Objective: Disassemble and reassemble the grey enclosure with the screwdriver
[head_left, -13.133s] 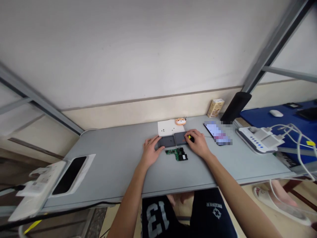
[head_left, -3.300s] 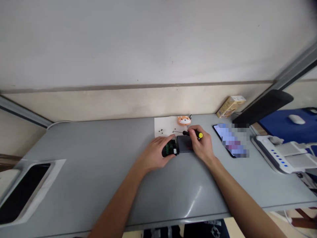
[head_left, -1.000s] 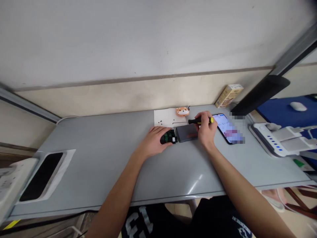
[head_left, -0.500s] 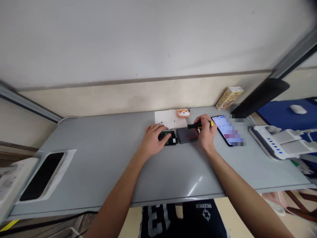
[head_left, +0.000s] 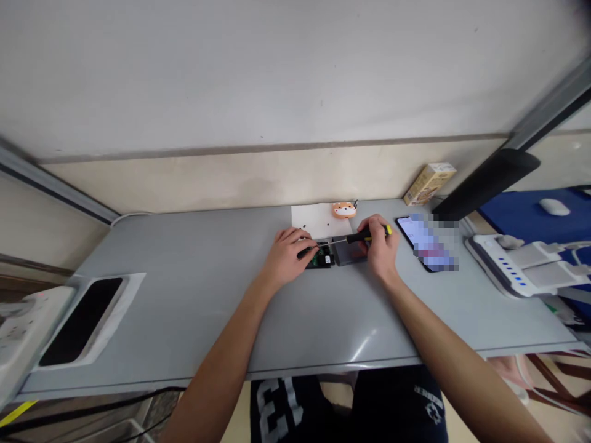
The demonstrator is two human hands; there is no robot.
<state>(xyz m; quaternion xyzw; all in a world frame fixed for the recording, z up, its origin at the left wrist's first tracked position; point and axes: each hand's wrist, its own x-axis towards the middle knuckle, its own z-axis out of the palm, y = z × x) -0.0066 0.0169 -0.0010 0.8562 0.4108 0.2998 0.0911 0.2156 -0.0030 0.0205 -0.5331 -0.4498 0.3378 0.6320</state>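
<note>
The right hand (head_left: 381, 246) closes its fingers round a black-and-yellow screwdriver (head_left: 354, 237), whose thin shaft reaches over the circuit board (head_left: 322, 256) lying on the grey desk (head_left: 231, 301), between the left hand (head_left: 290, 255) and a flat dark panel (head_left: 349, 254). The left thumb and fingertips draw together by the shaft's far end – whether they pinch some small piece, I cannot tell. The board looks light, stiff and fragile, best held by its 2 long edges – clear of the parts on its face – while the screwdriver's thick handle should grip better than its slim shaft.
</note>
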